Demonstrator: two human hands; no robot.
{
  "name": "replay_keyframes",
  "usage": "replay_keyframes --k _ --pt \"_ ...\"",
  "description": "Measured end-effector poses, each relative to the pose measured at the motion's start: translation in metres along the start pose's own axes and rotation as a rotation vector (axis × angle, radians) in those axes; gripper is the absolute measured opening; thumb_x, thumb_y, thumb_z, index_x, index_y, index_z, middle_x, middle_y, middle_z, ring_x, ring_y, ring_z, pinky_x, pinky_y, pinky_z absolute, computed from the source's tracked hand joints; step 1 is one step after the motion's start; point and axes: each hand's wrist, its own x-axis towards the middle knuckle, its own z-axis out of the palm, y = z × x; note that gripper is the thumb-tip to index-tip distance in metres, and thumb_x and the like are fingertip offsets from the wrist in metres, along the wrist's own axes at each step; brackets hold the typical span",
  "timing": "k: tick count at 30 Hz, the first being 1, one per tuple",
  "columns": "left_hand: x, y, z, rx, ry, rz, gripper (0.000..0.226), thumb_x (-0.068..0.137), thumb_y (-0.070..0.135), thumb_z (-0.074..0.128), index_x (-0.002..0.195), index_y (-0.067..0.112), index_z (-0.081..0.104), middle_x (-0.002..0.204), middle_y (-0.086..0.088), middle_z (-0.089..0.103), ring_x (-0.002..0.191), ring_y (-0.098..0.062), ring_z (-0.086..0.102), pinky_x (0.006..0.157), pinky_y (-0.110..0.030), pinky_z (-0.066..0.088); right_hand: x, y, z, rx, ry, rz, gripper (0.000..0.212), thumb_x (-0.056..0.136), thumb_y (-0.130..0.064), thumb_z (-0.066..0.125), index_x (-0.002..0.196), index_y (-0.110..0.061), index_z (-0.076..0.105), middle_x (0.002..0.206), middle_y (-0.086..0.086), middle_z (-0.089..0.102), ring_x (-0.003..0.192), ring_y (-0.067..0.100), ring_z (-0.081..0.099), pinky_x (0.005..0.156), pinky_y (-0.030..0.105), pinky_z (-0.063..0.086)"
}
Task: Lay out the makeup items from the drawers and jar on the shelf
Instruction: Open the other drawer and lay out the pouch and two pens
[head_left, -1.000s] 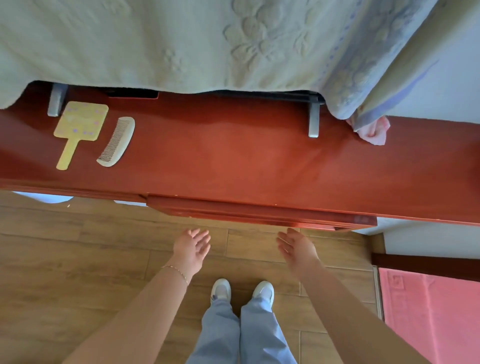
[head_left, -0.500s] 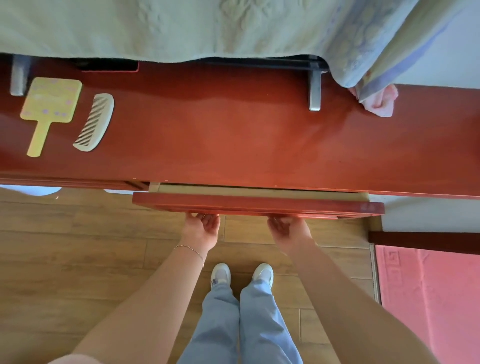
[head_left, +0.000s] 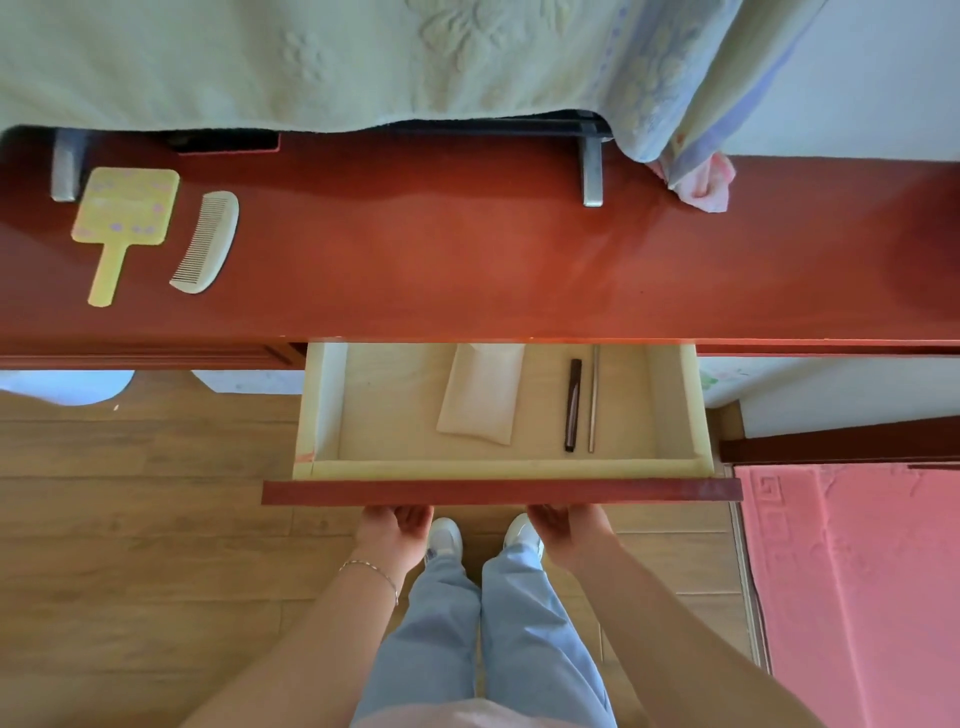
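The drawer (head_left: 501, 491) under the red shelf (head_left: 467, 260) stands pulled out, its pale wooden inside showing. In it lie a white pouch (head_left: 480, 395), a dark thin pencil (head_left: 573, 404) and a slim silver stick (head_left: 594, 399). My left hand (head_left: 395, 535) and my right hand (head_left: 566, 530) both grip the drawer's red front from underneath, fingers hidden behind it. On the shelf's left end rest a yellow hand mirror (head_left: 122, 226) and a cream comb (head_left: 208, 240). No jar is in view.
A pale green blanket (head_left: 363, 57) hangs over the back of the shelf, with a pink cloth (head_left: 701, 182) at its right corner. Two metal brackets (head_left: 592, 171) stand on the shelf. A pink mat (head_left: 852, 597) lies on the wooden floor at the right.
Both hands reached up from below, took the drawer front, and pulled the drawer out towards me. Its contents came into sight.
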Motion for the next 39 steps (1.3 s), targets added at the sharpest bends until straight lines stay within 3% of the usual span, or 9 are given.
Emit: replay_keyframes --k 6,8,12,16,20,26,31,36,39 --pt "-0.011 -0.002 -0.011 0.139 0.077 0.031 0.033 0.097 0.01 0.023 0.111 0.0 0.052 0.121 -0.015 0.055 0.125 -0.029 0.044 0.108 -0.039 0.033 -0.004 0.005 -0.011 -0.074 -0.041 -0.031 0.027 0.087 0.011 0.038 0.07 -0.006 0.05 0.056 0.007 0.056 0.066 0.021 0.052 0.075 0.03 0.049" --pt "-0.012 -0.01 -0.016 0.37 0.076 0.113 0.039 0.099 0.01 0.021 0.128 -0.003 0.042 0.133 -0.016 0.048 0.127 -0.03 0.043 0.108 -0.038 0.032 -0.001 0.007 -0.014 -0.426 0.033 -0.05 0.018 0.09 0.006 0.041 0.094 -0.002 0.056 0.081 0.011 0.058 0.075 0.021 0.057 0.072 0.029 0.05" --pt "-0.029 -0.036 -0.032 1.44 0.032 0.574 0.03 0.099 0.022 0.031 0.111 0.012 0.057 0.115 -0.008 0.062 0.1 -0.02 0.058 0.085 -0.029 0.043 -0.027 0.007 -0.02 -1.65 0.003 -0.286 0.04 0.095 -0.02 0.039 0.133 -0.008 0.041 0.12 0.013 0.058 0.108 0.029 0.056 0.084 0.031 0.044" --pt "-0.069 -0.043 -0.03 1.701 -0.374 0.875 0.029 0.097 0.03 0.035 0.095 0.027 0.064 0.093 0.016 0.066 0.085 -0.001 0.057 0.071 -0.008 0.037 -0.074 0.001 -0.015 -2.062 -0.279 -0.55 0.04 0.096 -0.028 0.033 0.134 -0.019 0.041 0.128 0.005 0.056 0.116 0.025 0.051 0.09 0.032 0.042" --pt "-0.101 -0.031 0.002 1.661 -0.79 1.2 0.037 0.092 0.034 0.034 0.086 0.017 0.066 0.077 0.011 0.065 0.073 -0.006 0.059 0.067 -0.021 0.047 -0.125 -0.024 -0.002 -2.044 -0.434 -0.844 0.032 0.096 -0.025 0.035 0.123 -0.02 0.05 0.116 0.002 0.06 0.106 0.023 0.055 0.084 0.032 0.042" --pt "-0.091 0.013 0.069 1.666 -0.595 1.514 0.028 0.096 0.026 0.043 0.101 0.012 0.066 0.079 0.008 0.064 0.053 0.004 0.049 0.048 -0.008 0.036 -0.125 -0.066 0.016 -1.84 -0.321 -1.271 0.03 0.095 -0.022 0.041 0.12 -0.018 0.057 0.108 0.002 0.066 0.089 0.021 0.063 0.071 0.028 0.048" --pt "-0.049 0.029 0.105 1.65 -0.328 1.333 0.028 0.094 0.024 0.045 0.116 0.012 0.058 0.112 -0.001 0.062 0.092 -0.016 0.06 0.076 -0.024 0.043 -0.078 -0.086 0.055 -1.767 -0.05 -1.028 0.034 0.094 -0.028 0.042 0.125 -0.018 0.053 0.122 0.004 0.057 0.098 0.024 0.059 0.08 0.033 0.048" --pt "-0.014 0.026 0.115 1.648 -0.049 0.859 0.033 0.086 0.024 0.045 0.115 0.009 0.052 0.111 -0.016 0.057 0.089 -0.035 0.059 0.075 -0.04 0.051 -0.036 -0.076 0.094 -1.291 0.004 -0.485 0.038 0.088 -0.026 0.051 0.123 -0.013 0.053 0.1 0.007 0.061 0.081 0.021 0.057 0.07 0.029 0.047" --pt "-0.014 0.026 0.117 1.532 -0.068 0.758 0.034 0.091 0.017 0.042 0.122 0.008 0.051 0.11 -0.008 0.058 0.087 -0.028 0.057 0.075 -0.03 0.047 -0.018 -0.07 0.1 -1.063 0.06 -0.368 0.008 0.079 -0.013 0.05 0.077 -0.012 0.058 0.074 0.01 0.051 0.066 0.024 0.046 0.061 0.032 0.04"
